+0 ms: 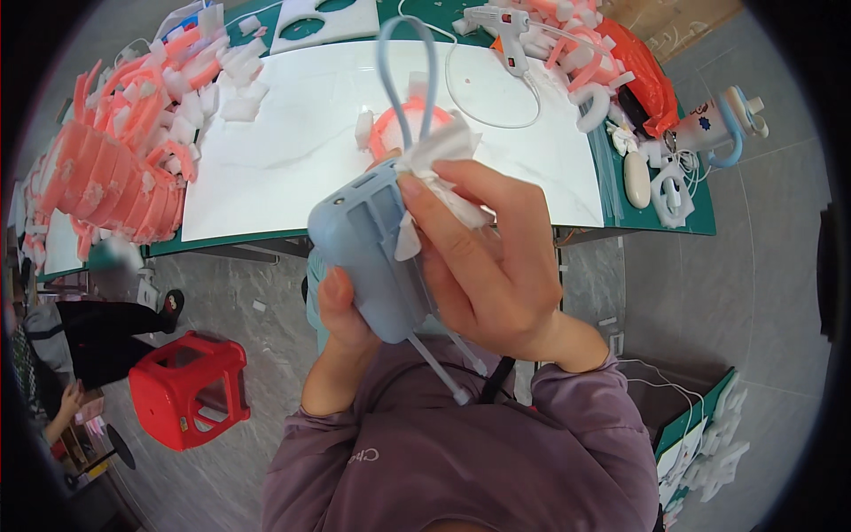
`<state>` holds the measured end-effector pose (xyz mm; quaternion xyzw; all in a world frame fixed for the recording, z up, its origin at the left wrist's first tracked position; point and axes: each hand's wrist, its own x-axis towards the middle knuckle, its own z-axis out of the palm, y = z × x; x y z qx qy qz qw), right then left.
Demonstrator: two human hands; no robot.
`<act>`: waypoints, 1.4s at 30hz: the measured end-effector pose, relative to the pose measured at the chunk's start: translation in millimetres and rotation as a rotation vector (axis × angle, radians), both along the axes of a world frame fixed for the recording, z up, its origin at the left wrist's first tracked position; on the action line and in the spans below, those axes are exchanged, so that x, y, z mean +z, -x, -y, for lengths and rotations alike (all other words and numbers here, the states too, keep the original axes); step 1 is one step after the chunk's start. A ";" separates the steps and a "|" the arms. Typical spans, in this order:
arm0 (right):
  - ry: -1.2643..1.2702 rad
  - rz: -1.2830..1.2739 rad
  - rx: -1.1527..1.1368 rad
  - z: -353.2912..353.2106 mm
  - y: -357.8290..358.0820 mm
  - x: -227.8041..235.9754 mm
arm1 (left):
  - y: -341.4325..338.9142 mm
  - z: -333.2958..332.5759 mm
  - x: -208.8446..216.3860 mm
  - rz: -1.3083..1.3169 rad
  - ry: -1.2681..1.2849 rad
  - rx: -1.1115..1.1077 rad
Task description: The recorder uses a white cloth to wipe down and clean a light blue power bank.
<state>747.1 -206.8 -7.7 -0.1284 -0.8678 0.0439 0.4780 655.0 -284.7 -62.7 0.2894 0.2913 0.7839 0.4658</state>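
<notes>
Head view: I see left grip (346, 315) closed around a blue device (368, 253), thumb (336, 288) at its lower left; right grip (496, 262) pinches white tissue (443, 149) at the device's upper right edge. Beyond, pink foam ring (383, 129) on white tabletop (284, 142).

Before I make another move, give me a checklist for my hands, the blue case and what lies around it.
1. Left hand supports the light-blue case: ok, the thumb lies along its side.
2. Right hand holds the white tissue: ok, pinched at the case's upper end.
3. Case set down on the white board: not ok, it is held up in front of the table edge.
4. Blue loop off the pink foam ring: cannot tell, they overlap in this view.
5. White glue gun apart from both hands: ok, it lies at the table's far side.
</notes>
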 end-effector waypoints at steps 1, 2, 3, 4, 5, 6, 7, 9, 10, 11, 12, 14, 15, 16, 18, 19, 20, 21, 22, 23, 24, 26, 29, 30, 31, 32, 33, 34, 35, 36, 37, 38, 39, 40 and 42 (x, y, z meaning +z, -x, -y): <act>0.000 0.000 0.003 2.9 -0.2 -0.8 | -0.3 -1.0 3.3 0.000 0.000 0.003; 0.044 -0.013 0.031 5.0 -0.3 -2.2 | -0.5 -2.4 7.0 -0.042 0.005 0.021; 0.089 -0.026 0.059 6.4 -0.3 -3.7 | -0.1 -3.0 8.6 -0.084 0.010 0.038; 0.089 -0.027 0.063 7.1 -0.7 -5.5 | 1.5 -2.7 7.9 -0.085 0.010 0.041; 0.070 -0.008 0.075 7.2 -2.3 -6.5 | 2.8 -2.4 7.2 -0.112 0.001 0.041; 0.052 0.011 0.086 7.1 -4.3 -6.6 | 3.5 -2.3 6.5 -0.139 -0.007 0.040; 0.050 0.012 0.087 6.8 -7.0 -4.9 | 3.2 -2.0 6.0 -0.139 -0.008 0.041; 0.144 0.048 0.181 5.9 -12.8 1.4 | 3.0 1.4 5.7 -0.036 0.002 -0.060; 0.143 0.048 0.184 3.3 -17.0 5.2 | 2.1 3.0 6.0 -0.037 0.001 -0.058; 0.242 0.022 0.228 -1.1 -21.6 9.2 | 0.9 3.9 6.0 0.062 0.060 -0.117; 0.342 -0.004 0.271 -3.6 -24.2 12.4 | 0.4 4.3 6.0 0.160 0.119 -0.175; 0.306 -0.112 0.212 -3.4 -25.8 16.3 | 4.6 -0.7 6.8 0.139 0.066 -0.225; 0.271 -0.219 0.151 -2.8 -26.2 16.7 | 5.8 -1.9 6.9 0.119 0.016 -0.277; 0.177 -0.215 0.196 -3.4 -23.7 13.0 | 4.1 0.5 6.8 0.119 0.016 -0.275; 0.070 -0.025 0.254 -1.6 -14.2 8.4 | -2.0 4.0 8.5 0.119 0.136 -0.117; -0.027 -0.023 0.233 -1.7 -6.1 2.1 | -2.3 2.9 6.3 0.119 0.137 -0.123; -0.027 -0.023 0.236 -2.0 -6.5 -0.6 | -0.6 2.3 0.9 0.072 0.106 -0.105; -0.072 0.014 0.194 -2.1 -7.4 -2.5 | 1.1 1.6 -1.8 0.026 0.076 -0.088; -0.118 0.050 0.152 -1.7 -8.0 -4.7 | 2.7 1.5 -1.3 0.026 0.075 -0.085; -0.119 0.049 0.156 1.0 -9.0 -7.4 | 4.7 1.8 2.0 -0.052 0.059 -0.069; -0.136 0.042 0.118 5.2 -10.8 -10.7 | 6.1 1.6 4.0 -0.130 0.042 -0.054; -0.153 0.034 0.082 8.3 -12.5 -16.6 | 2.4 -3.4 -1.8 -0.145 -0.033 -0.017; -0.001 -0.047 0.164 7.9 -17.4 -24.8 | -5.5 -2.0 -0.6 -0.121 -0.053 0.071; 0.064 -0.031 0.210 7.8 -19.4 -28.1 | -7.3 -1.0 1.3 -0.083 0.002 0.124; 0.129 -0.015 0.256 7.7 -21.5 -31.0 | -4.1 -2.7 2.8 -0.081 0.001 0.124; 0.129 -0.014 0.257 7.1 -23.7 -34.3 | 2.7 -6.1 3.9 0.002 -0.009 0.094; 0.113 0.039 0.290 6.3 -26.1 -37.2 | 7.8 -9.1 4.4 0.084 -0.020 0.065; 0.097 0.092 0.322 5.6 -28.8 -38.3 | 10.3 -11.0 4.4 0.083 -0.020 0.065; 0.098 0.091 0.322 6.0 -30.9 -37.3 | 13.2 -12.4 3.9 0.112 -0.002 0.038; 0.115 0.144 0.346 6.5 -33.6 -34.5 | 14.8 -13.6 3.5 0.141 0.016 0.010; 0.132 0.197 0.369 5.8 -36.1 -31.2 | 15.2 -14.9 2.1 0.140 0.017 0.008; 0.132 0.196 0.371 4.1 -37.8 -26.7 | 15.4 -15.1 0.3 0.135 0.037 0.007; 0.211 0.237 0.463 1.6 -39.5 -21.2 | 15.3 -15.4 -1.3 0.130 0.057 0.005; 0.289 0.278 0.553 -0.9 -41.8 -15.5 | 12.1 -15.4 -2.5 0.129 0.056 0.005; 0.309 0.153 0.494 -7.2 -49.1 -0.8 | 2.9 -14.2 -4.3 -0.218 0.019 0.268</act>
